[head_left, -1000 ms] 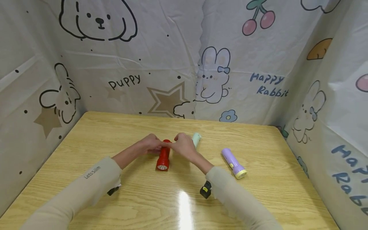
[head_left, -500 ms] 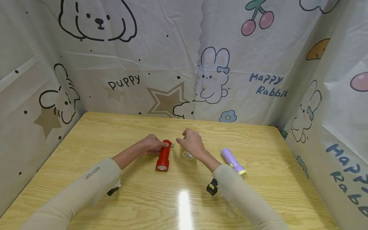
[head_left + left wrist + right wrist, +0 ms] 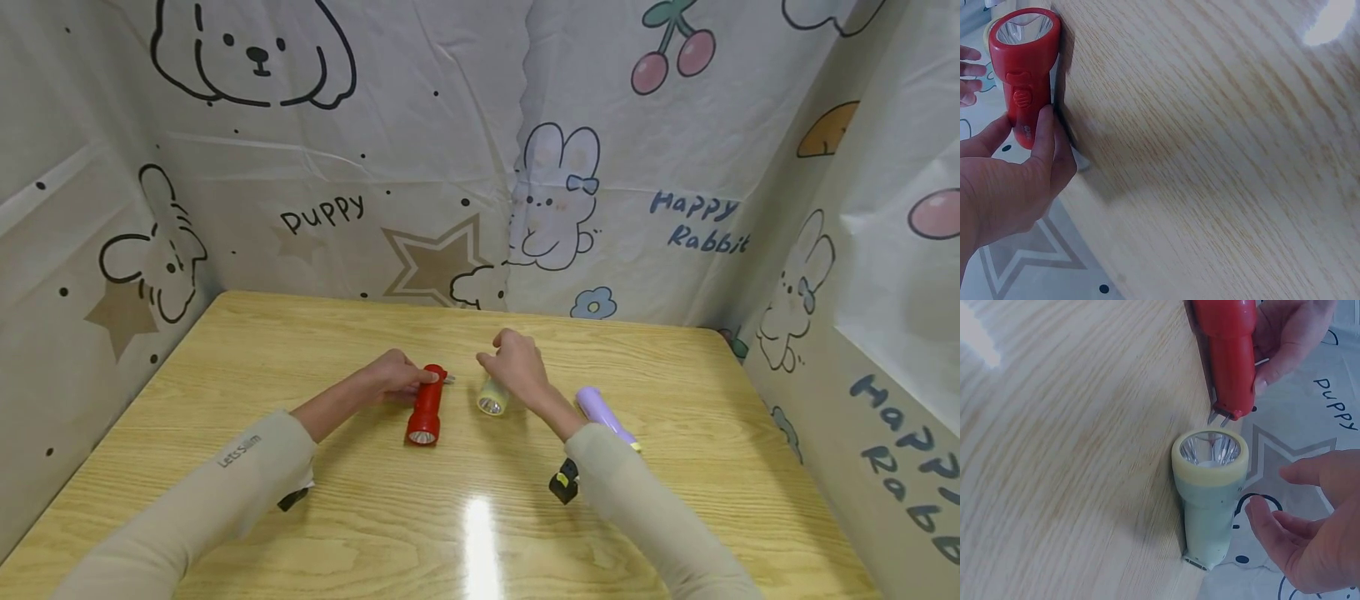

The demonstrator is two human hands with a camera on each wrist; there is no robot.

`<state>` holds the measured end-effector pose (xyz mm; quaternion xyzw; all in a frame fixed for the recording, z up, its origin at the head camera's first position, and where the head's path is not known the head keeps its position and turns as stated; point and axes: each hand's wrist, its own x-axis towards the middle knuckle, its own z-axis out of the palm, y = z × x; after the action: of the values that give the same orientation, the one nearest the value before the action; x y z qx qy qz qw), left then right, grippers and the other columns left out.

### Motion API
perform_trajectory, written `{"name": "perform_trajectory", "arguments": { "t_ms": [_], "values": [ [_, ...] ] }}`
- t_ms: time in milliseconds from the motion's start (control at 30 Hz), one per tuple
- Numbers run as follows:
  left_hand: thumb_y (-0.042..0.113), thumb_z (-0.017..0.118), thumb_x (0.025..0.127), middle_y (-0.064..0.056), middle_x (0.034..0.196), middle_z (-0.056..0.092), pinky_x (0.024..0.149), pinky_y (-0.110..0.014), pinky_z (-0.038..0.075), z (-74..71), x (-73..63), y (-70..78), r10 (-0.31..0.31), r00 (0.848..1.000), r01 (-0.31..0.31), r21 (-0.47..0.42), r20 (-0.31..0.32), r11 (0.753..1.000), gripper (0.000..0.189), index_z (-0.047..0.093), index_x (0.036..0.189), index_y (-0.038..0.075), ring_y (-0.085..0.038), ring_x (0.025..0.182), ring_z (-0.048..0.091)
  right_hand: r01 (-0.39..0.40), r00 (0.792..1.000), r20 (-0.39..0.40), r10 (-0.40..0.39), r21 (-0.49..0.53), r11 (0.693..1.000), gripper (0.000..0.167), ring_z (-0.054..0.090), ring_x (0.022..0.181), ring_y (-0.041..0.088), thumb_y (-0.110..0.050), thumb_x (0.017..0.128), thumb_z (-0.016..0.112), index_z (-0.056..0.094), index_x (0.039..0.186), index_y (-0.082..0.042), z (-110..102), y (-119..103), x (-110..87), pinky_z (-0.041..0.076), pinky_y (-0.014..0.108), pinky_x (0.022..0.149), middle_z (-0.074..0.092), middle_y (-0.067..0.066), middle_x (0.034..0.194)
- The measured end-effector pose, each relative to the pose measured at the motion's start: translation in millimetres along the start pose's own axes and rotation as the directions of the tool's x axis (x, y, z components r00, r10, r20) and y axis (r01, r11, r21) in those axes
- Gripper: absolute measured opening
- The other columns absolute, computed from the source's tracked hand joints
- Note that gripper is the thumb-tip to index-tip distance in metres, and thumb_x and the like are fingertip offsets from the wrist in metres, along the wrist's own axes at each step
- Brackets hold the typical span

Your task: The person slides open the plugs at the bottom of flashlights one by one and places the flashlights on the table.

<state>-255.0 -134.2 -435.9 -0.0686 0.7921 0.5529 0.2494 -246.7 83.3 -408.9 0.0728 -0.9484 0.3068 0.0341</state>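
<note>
On the wooden table lies a red flashlight (image 3: 427, 410), its lens end toward me. My left hand (image 3: 396, 373) grips its tail end between thumb and fingers; the left wrist view shows the slide switch (image 3: 1022, 97) on the body. Two metal prongs (image 3: 1220, 417) stick out of its tail in the right wrist view. A mint-green flashlight (image 3: 1209, 515) with a cream lens ring lies to the right. Close beside it my right hand (image 3: 517, 367) hovers with loosely bent fingers, apart from it and holding nothing. In the head view this hand partly hides the green flashlight.
A purple flashlight (image 3: 597, 407) with a yellow rim lies farther right, partly behind my right sleeve (image 3: 637, 492). Black camera mounts (image 3: 564, 482) sit at both wrists. A printed cloth (image 3: 450, 167) rises behind the table and at both sides.
My right hand has left the red flashlight's tail and moved right, over the green flashlight, exposing the prongs and the green flashlight's lens end. The left hand keeps its grip in place.
</note>
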Motion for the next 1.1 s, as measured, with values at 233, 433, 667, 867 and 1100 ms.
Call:
{"name": "perform_trajectory", "arguments": {
  "t_ms": [233,433,667,867,1100],
  "values": [
    [0.013,0.07,0.094,-0.019,0.106,0.064,0.08,-0.033,0.06,-1.2,-4.1,1.1,-0.002,1.0,0.002,0.022,-0.008,1.0,0.038,0.053,0.116,-0.013,-0.022,0.084,0.066,-0.024,1.0,0.002,0.024,-0.015,1.0,0.041,0.065,0.07,0.02,-0.025,0.091,0.073,0.066,0.115,0.007,-1.6,3.4,1.2,0.059,0.033,0.065,0.069,0.023,0.108],
    [0.013,0.07,0.095,-0.022,0.107,0.065,0.079,-0.032,0.06,-2.4,-7.6,4.1,-0.005,1.0,0.005,0.031,-0.005,1.0,0.039,0.052,0.117,-0.014,-0.025,0.087,0.068,-0.043,0.999,-0.006,0.043,-0.031,0.999,0.041,0.065,0.073,0.021,-0.026,0.09,0.074,0.066,0.112,0.008,-4.3,4.1,3.2,0.058,0.031,0.065,0.069,0.022,0.105],
    [0.012,0.069,0.095,-0.024,0.113,0.064,0.082,-0.036,0.059,-1.8,-0.7,2.8,-0.016,0.999,0.017,0.022,-0.028,1.0,0.039,0.051,0.119,-0.013,-0.025,0.089,0.068,-0.067,0.998,0.008,0.067,-0.015,0.998,0.037,0.037,0.048,0.01,-0.026,0.09,0.074,0.049,0.072,-0.006,-7.6,7.0,4.8,0.034,0.022,0.042,0.042,0.001,0.059],
    [0.013,0.07,0.094,-0.022,0.111,0.064,0.079,-0.034,0.06,-0.5,-1.4,3.1,-0.021,0.999,0.023,0.043,-0.03,0.999,0.039,0.052,0.117,-0.012,-0.023,0.085,0.068,-0.107,0.994,0.028,0.108,-0.03,0.994,0.044,0.035,0.045,0.009,-0.029,0.09,0.075,0.042,0.066,-0.012,-9.0,9.6,5.3,0.032,0.021,0.041,0.038,-0.002,0.055],
    [0.013,0.069,0.095,-0.023,0.113,0.064,0.08,-0.034,0.06,0.8,-0.7,2.5,-0.03,0.999,0.031,0.038,-0.032,0.999,0.037,0.053,0.116,-0.012,-0.024,0.087,0.067,-0.113,0.993,0.04,0.114,-0.033,0.993,0.05,0.03,0.044,0.007,-0.031,0.089,0.075,0.038,0.06,-0.014,-9.1,16.1,4.3,0.028,0.02,0.04,0.033,-0.004,0.051]
  ]
}}
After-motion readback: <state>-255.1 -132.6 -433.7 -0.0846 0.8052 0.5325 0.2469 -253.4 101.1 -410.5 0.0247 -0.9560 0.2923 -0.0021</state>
